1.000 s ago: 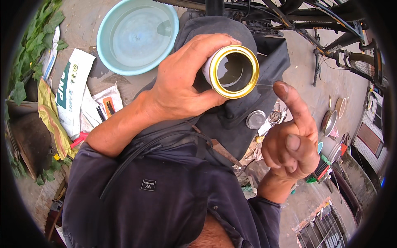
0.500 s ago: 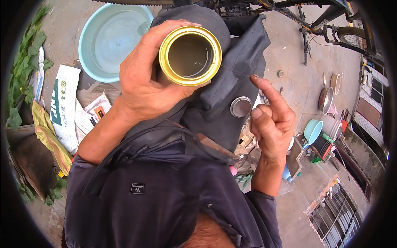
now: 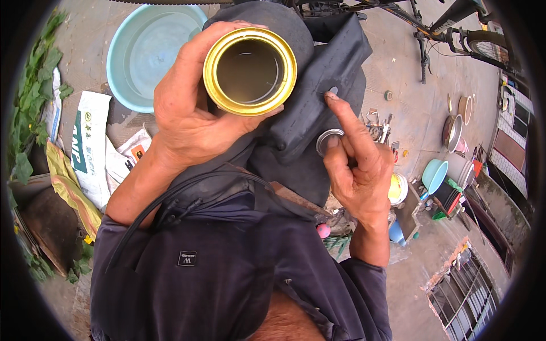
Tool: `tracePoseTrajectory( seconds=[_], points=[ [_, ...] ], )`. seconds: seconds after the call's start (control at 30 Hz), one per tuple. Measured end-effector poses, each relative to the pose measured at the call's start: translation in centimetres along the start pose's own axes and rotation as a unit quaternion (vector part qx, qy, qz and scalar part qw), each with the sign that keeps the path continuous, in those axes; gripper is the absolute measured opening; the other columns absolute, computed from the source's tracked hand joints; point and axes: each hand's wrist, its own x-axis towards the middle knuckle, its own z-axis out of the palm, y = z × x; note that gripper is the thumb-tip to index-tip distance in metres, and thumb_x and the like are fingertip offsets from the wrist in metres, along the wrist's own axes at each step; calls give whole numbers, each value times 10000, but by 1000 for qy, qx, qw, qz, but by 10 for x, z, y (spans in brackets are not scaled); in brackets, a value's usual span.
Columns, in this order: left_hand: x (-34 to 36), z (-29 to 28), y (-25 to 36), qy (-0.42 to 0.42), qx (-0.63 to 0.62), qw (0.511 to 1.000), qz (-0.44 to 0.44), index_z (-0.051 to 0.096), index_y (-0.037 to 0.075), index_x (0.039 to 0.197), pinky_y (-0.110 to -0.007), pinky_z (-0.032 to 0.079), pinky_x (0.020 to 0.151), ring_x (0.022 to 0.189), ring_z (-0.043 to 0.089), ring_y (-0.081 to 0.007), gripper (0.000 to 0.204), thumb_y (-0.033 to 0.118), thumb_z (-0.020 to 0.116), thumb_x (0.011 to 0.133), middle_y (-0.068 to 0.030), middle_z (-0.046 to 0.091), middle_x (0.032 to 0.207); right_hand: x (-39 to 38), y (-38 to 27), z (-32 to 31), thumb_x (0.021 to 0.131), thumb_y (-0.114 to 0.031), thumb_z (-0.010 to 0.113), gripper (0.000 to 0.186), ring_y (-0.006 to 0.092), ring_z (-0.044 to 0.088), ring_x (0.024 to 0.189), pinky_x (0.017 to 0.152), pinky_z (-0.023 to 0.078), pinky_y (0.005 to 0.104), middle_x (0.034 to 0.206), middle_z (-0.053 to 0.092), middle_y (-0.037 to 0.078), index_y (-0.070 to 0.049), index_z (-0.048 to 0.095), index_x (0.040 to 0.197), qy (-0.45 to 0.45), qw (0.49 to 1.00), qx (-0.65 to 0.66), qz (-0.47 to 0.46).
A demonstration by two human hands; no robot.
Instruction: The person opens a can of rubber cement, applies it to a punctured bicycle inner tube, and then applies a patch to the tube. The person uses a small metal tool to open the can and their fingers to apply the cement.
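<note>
In my left hand [image 3: 185, 108] is a round tin can [image 3: 211, 74] with a shiny gold rim, its mouth facing up and brownish liquid inside. Black rubber inner tube [image 3: 284, 128] lies folded across my lap below the can. The index finger of my right hand [image 3: 361, 165] is stretched out, its tip on the rubber beside a small shiny grey spot [image 3: 334, 90]. The other fingers are curled and appear to hold nothing. A round metal lid [image 3: 323, 142] rests on the black rubber, partly covered by my right thumb.
A light-blue basin [image 3: 116, 68] of water stands at the far left, near a white sack [image 3: 91, 148]. Bicycle parts [image 3: 421, 28] are at the far right. Pans [image 3: 452, 133], a small turquoise basin [image 3: 434, 175] and a barred opening [image 3: 463, 290] lie to the right.
My right index finger has moved left and away from me onto the rubber; a thin strand between it and the can is gone. The can has shifted slightly left.
</note>
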Motion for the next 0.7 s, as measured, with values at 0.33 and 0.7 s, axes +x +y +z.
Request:
tracePoseTrajectory(
  seconds=[0.33,0.7],
  points=[
    [0,-1,1,0,14,1000,5,419,-80,1361,-484,420,1076,1219,584,-371,786,72,862,729,-262,613,1258,7,1,3,805,77,564,548,70,315,476,511,313,209,543,273,-3,-63,618,1332,12,998,-38,-42],
    [0,0,0,6,-4,1000,-2,422,-75,1357,-480,430,1066,1202,590,-365,779,89,863,737,-263,612,1253,14,-1,-1,798,93,567,542,102,361,445,497,336,220,529,331,31,-77,632,1308,1,993,-95,-77]
  ],
)
